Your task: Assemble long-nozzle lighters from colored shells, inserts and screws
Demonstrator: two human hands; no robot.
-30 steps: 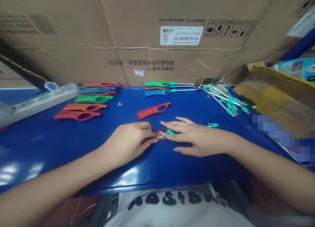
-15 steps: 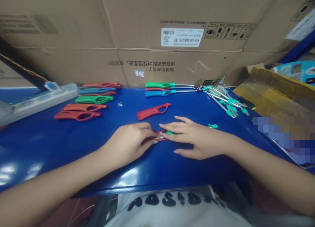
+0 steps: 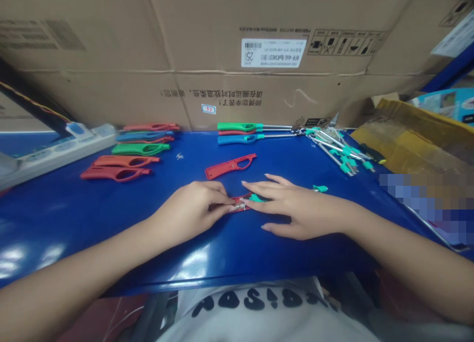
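A red lighter shell half [image 3: 241,209] lies on the blue table between my hands, small metal parts and a green trigger piece [image 3: 258,198] inside it. The thumb and fingers of my left hand [image 3: 198,203] pinch its left end, hiding that part. My right hand [image 3: 296,206] lies over its right end with the fingers spread, resting on or just above it. Another red shell half [image 3: 230,167] sits beyond them. A small green piece [image 3: 320,189] shows behind my right hand.
Red, green and blue lighter shells [image 3: 140,149] lie at the back left beside a white power strip [image 3: 62,154]. Lighters with metal tubes [image 3: 240,140] lie at the back. Loose metal tubes with green parts [image 3: 340,149] pile up near a taped cardboard box [image 3: 418,134].
My left fingertips have shifted very slightly to the left on the shell, showing a little more of the metal part. My right hand has hardly moved.
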